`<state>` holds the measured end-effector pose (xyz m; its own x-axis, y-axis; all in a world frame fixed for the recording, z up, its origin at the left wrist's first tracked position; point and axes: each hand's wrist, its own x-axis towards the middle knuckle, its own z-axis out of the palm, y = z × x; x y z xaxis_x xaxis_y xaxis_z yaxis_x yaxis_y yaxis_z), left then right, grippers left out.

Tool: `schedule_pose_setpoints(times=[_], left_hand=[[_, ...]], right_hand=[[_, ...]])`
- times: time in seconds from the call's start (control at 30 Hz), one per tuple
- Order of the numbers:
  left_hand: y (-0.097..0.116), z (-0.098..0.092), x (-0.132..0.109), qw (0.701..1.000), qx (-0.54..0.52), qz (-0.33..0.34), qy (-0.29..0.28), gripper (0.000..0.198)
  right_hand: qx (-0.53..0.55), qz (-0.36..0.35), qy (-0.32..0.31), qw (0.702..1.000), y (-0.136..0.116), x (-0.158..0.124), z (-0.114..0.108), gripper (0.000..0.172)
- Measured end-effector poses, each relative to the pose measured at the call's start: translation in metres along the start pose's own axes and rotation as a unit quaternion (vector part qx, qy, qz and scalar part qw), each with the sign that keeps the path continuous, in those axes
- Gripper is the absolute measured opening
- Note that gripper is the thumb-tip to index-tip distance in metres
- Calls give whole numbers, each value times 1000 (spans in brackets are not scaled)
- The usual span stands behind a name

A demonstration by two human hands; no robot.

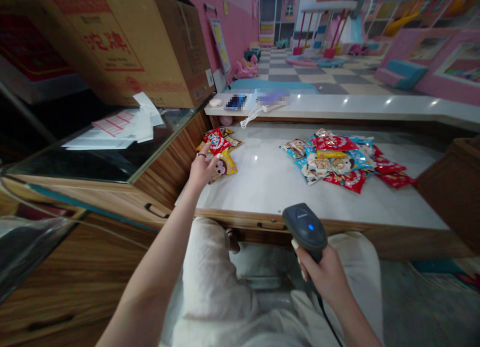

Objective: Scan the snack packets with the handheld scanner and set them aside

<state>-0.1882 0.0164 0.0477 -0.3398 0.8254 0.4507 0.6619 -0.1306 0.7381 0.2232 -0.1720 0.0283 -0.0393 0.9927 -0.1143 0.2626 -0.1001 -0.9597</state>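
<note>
My right hand (325,273) is wrapped round the handle of a dark barcode scanner (304,228) with a blue light on its top and a black cord hanging below. My left hand (202,167) reaches to the left end of the desk, its thumb and fingers apart over a small pile of snack bags. In that pile a red snack bag (218,141) lies at the fingertips, and a yellow snack bag (226,168) sits beside the thumb. At the right lies a bigger heap of blue, red and yellow snack bags (339,159).
A white desk top (258,187) spans the front, with a raised white ledge (337,105) behind it. On the ledge are a phone (236,102) and a white cable (250,117). A large cardboard box (123,47) and papers (120,129) occupy the glass-topped counter at left.
</note>
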Motion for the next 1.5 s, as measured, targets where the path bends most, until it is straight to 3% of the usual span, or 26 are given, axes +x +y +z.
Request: schedule_pose_setpoints(times=[0.13, 0.2, 0.3, 0.4, 0.5, 0.63, 0.73, 0.8, 0.9, 0.97, 1.03, 1.1, 1.3, 1.5], left_hand=[[-2, 7, -14, 960, 242, 17, -137, 89], [-5, 10, -23, 942, 295, 38, -154, 97], [-10, 11, -34, 939, 304, 88, -132, 96], [-17, 10, -38, 937, 275, 135, -167, 83], [-22, 9, -38, 944, 233, 128, -198, 73], [-11, 17, -44, 981, 92, 83, -147, 74], [14, 35, -58, 985, -143, -1, -95, 81], [36, 53, -70, 933, -330, -111, -86, 77], [65, 80, -86, 789, -533, -270, -142, 71], [79, 95, -93, 705, -602, -326, -183, 72], [88, 106, -97, 655, -638, -351, -203, 74], [92, 114, -99, 639, -646, -360, -213, 73], [92, 123, -103, 657, -615, -378, -218, 66], [93, 121, -104, 655, -608, -387, -227, 66]], right_hand=[[7, 8, 17, 1000, -6, -3, -6, 45], [0, 7, 23, 1000, -7, -3, -8, 43], [-6, 12, 22, 1000, -6, -3, -9, 42], [-3, 12, 17, 1000, -6, -1, -7, 42], [1, -1, 18, 1000, -5, -1, -4, 42], [15, -3, 18, 1000, -2, -2, -4, 40], [15, 2, 6, 1000, -4, -1, -4, 41], [11, -2, -4, 1000, -6, 0, -3, 40], [15, -15, -1, 1000, -5, 2, 2, 37], [12, -23, 8, 1000, -2, 2, 4, 35], [-3, -31, 8, 999, 2, 2, 6, 33], [-18, -38, 4, 999, 4, 3, 7, 32], [-29, -52, -12, 998, -11, 8, 17, 25], [-42, -58, -35, 997, -33, 10, 30, 20]])
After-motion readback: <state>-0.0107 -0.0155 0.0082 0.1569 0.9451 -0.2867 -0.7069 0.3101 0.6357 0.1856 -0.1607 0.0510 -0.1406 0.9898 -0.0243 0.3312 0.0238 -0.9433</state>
